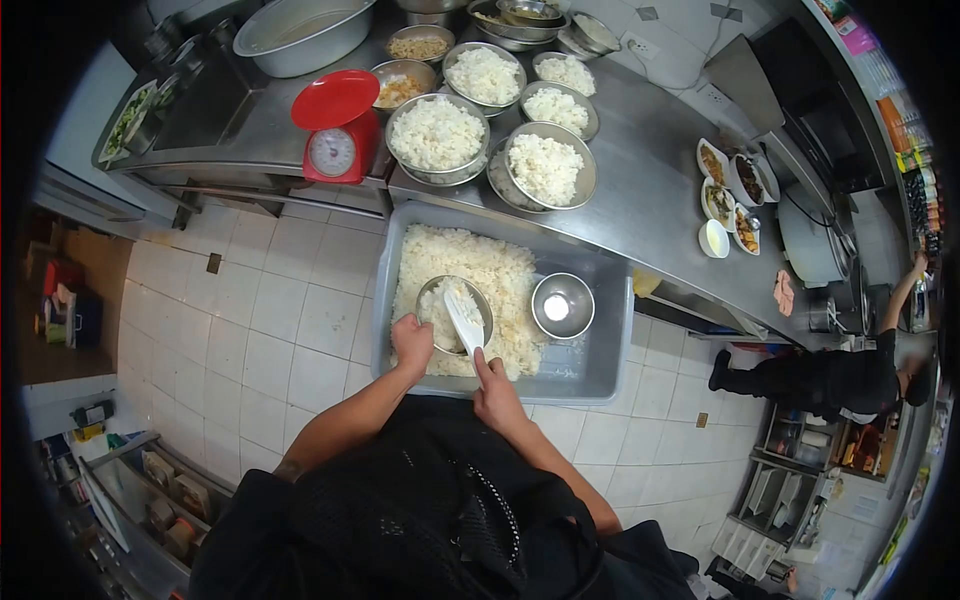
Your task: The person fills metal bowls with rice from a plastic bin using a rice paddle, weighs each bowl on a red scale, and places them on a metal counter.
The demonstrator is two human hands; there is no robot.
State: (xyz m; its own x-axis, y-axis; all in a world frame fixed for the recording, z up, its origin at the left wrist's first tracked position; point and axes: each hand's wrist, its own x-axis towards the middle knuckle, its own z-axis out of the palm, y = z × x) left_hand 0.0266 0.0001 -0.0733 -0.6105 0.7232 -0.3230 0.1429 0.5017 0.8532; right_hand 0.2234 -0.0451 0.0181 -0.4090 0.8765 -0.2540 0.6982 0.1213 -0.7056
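Note:
Cooked rice fills most of a large grey plastic tub right in front of me. My left hand is closed on the rim of a metal bowl with some rice in it, held over the rice in the tub. In my right hand is the handle of a white rice paddle, its blade reaching into that bowl. A second metal bowl, with no rice visible inside, sits in the right part of the tub.
Several metal bowls heaped with rice stand on the steel counter beyond the tub. A red kitchen scale is to their left, near a large basin. Small white dishes of food sit farther right. Another person stands at far right.

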